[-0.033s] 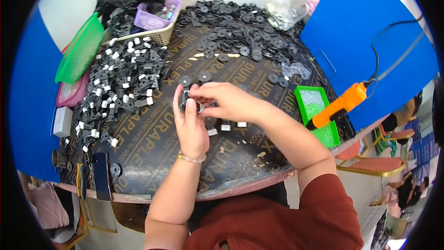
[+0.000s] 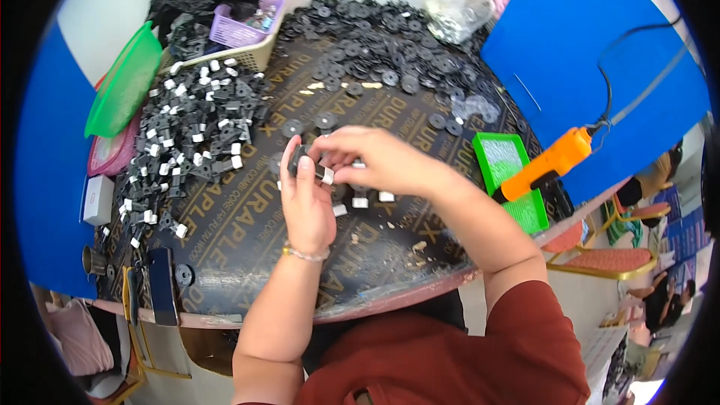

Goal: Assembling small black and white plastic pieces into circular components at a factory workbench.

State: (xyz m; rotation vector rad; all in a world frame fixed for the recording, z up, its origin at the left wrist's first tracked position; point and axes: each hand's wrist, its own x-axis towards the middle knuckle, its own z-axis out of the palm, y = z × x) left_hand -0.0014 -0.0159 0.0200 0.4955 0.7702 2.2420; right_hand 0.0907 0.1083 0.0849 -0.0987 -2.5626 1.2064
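Observation:
Above the middle of the table, my left hand point(image 2: 306, 206) is closed on a black plastic part point(image 2: 320, 170) that has a white block at one end. Its thumb presses on the part, and the fingers stand up behind. From the right, my right hand point(image 2: 371, 157) reaches over with bent fingers around the white end. What its fingertips grip is partly hidden. Beneath the hands lie several white blocks point(image 2: 360, 202) and loose black discs point(image 2: 292, 128). To the left spreads a pile of black parts with white ends point(image 2: 199, 116).
Black discs point(image 2: 375, 41) are heaped at the back. An orange power screwdriver point(image 2: 551, 163) with a cable rests over green trays point(image 2: 532, 214) of small pieces at right. At left are a green basket point(image 2: 124, 79), a phone point(image 2: 162, 285) and a metal cup point(image 2: 94, 259). Blue panels point(image 2: 570, 52) flank the table.
The view has shifted slightly. The black part and its white end now show more clearly between my hands, and my right fingers have moved a little around it.

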